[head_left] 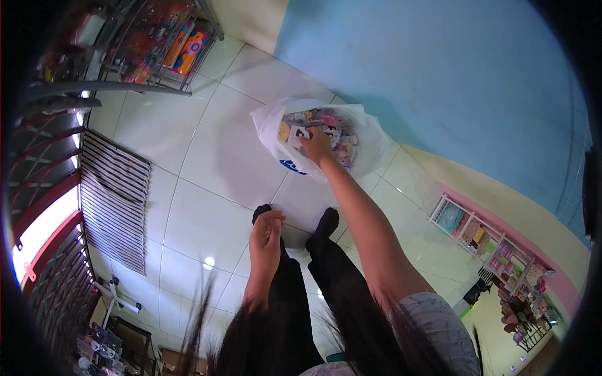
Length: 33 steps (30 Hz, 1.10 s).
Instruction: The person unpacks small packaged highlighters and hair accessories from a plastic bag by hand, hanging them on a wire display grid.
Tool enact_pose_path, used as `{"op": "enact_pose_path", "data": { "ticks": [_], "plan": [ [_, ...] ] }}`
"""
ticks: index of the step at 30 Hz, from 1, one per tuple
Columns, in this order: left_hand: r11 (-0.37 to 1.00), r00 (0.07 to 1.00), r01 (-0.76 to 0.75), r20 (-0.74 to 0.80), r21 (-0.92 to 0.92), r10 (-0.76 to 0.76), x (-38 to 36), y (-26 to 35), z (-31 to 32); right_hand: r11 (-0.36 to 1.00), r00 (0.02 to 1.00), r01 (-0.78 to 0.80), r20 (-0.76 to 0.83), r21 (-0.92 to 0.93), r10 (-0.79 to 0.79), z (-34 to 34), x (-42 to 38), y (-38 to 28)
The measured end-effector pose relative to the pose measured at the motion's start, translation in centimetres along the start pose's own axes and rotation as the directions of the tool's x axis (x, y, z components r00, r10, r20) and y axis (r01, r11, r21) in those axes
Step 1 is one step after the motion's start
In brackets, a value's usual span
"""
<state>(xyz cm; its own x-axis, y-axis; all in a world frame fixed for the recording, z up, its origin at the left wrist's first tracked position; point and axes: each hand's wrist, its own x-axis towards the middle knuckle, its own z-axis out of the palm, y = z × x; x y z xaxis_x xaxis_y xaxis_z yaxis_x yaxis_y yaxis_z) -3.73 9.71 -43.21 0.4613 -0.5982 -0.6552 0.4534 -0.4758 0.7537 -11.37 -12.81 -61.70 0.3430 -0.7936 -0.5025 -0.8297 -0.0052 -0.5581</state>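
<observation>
A white plastic bag [271,128] with a blue mark stands open on the floor by the wall, holding many small colourful flat packets [346,149]. My right hand [317,144] reaches down into the mouth of this bag. Its fingers are closed on a small white packet [297,134] with black print; the packet's exact kind cannot be made out. Above my feet hangs my left hand [266,235], apart from the bag. The left fingers are loosely bent, and nothing shows in them.
A striped mat [116,200] lies on the tiled floor at left, beside a red folding metal gate [47,250]. A metal rack [157,56] stands upper left. White shelves [480,237] with goods line the right wall. My feet [325,224] are just below the bag.
</observation>
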Motion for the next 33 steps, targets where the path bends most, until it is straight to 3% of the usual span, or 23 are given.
{"op": "enact_pose_path", "data": {
  "ticks": [2, 5, 6, 9, 12, 15, 21, 24, 27, 33],
  "plan": [
    [0.999, 0.999, 0.034, 0.026, 0.042, -0.035, 0.3, 1.8, 0.7, 0.999, 0.994, -0.035, 0.098, -0.025, 0.037, -2.1, 0.0, 1.1],
    [0.996, 0.993, 0.091, 0.082, -0.018, -0.090, 0.6, 1.9, 1.8, 0.953, 0.986, -0.147, 0.033, -0.266, 0.162, -3.5, 1.8, 5.1],
    [0.992, 0.989, 0.113, 0.105, -0.057, -0.106, 0.6, 1.7, 2.1, 0.913, 0.993, -0.084, -0.114, -0.400, 0.041, -3.8, 1.6, 5.5],
    [0.988, 0.980, 0.147, 0.144, -0.047, -0.139, 0.5, 1.4, 2.8, 0.981, 0.987, -0.160, -0.005, -0.105, 0.161, -4.3, 2.9, 6.0],
    [0.982, 0.973, 0.174, 0.164, -0.070, -0.161, 0.4, 1.0, 2.9, 0.991, 0.991, -0.131, -0.018, 0.024, 0.131, -3.1, 2.8, 5.8],
    [0.977, 0.969, 0.203, 0.159, -0.068, -0.190, 0.5, 0.7, 2.5, 0.987, 0.988, -0.127, -0.097, -0.099, 0.118, -0.7, 3.8, 7.9],
    [0.988, 0.981, 0.153, 0.120, -0.015, -0.151, 1.1, -0.4, 0.6, 0.976, 0.992, -0.021, 0.124, 0.217, -0.006, -0.5, 7.0, 12.2],
    [0.984, 0.980, 0.174, 0.098, 0.030, -0.176, 1.1, 0.0, 0.4, 0.977, 0.979, -0.090, 0.196, 0.195, 0.051, -2.7, 5.5, 9.2],
    [0.986, 0.980, 0.162, 0.113, 0.041, -0.166, 1.0, -0.3, 0.5, 0.980, 0.942, -0.199, 0.281, 0.021, 0.185, -3.4, 5.3, 8.6],
    [0.985, 0.977, 0.161, 0.134, 0.063, -0.168, 0.8, -0.2, 0.7, 0.991, 0.996, -0.077, 0.045, -0.112, 0.082, -2.7, 4.2, 8.8]
  ]
}}
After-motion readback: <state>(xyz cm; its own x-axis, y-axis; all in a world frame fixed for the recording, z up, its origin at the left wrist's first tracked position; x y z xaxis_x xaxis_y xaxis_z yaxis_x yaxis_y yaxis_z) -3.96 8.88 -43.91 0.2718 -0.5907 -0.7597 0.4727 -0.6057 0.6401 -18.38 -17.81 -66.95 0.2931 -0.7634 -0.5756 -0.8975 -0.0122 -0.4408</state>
